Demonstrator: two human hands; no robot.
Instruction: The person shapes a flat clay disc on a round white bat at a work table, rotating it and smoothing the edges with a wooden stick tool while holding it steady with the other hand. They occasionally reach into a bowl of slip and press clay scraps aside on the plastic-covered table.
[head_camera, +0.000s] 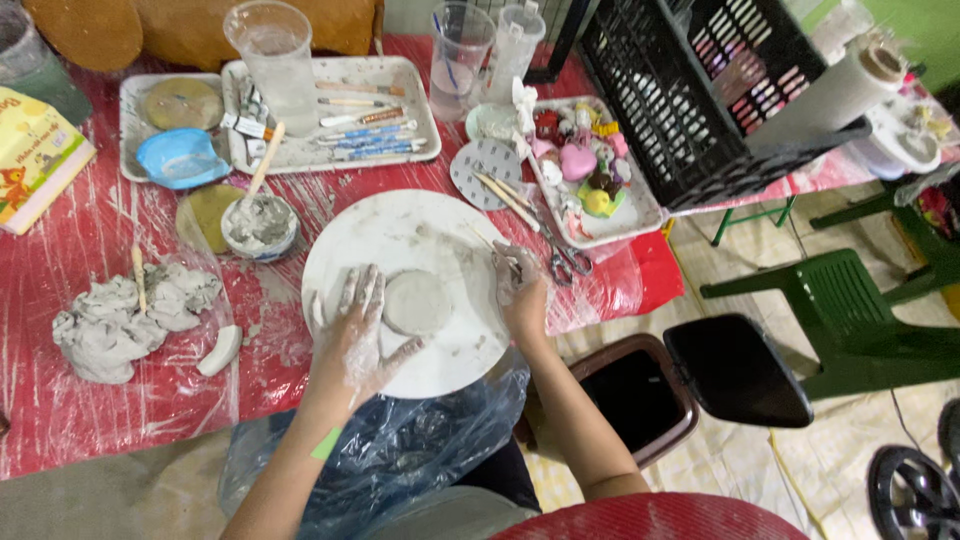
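Flat and open, the left hand (352, 335) presses on the white round board (400, 235) beside the grey clay disc (416, 302) at its centre; the right hand (518, 290) pinches a thin wooden stick (487, 243).

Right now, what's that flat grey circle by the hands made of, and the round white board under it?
The flat grey disc looks like wet clay: matte, soft-edged, same grey smeared over both hands. The round white board seems smooth and hard, maybe plastic or coated wood; clay streaks hide its finish.
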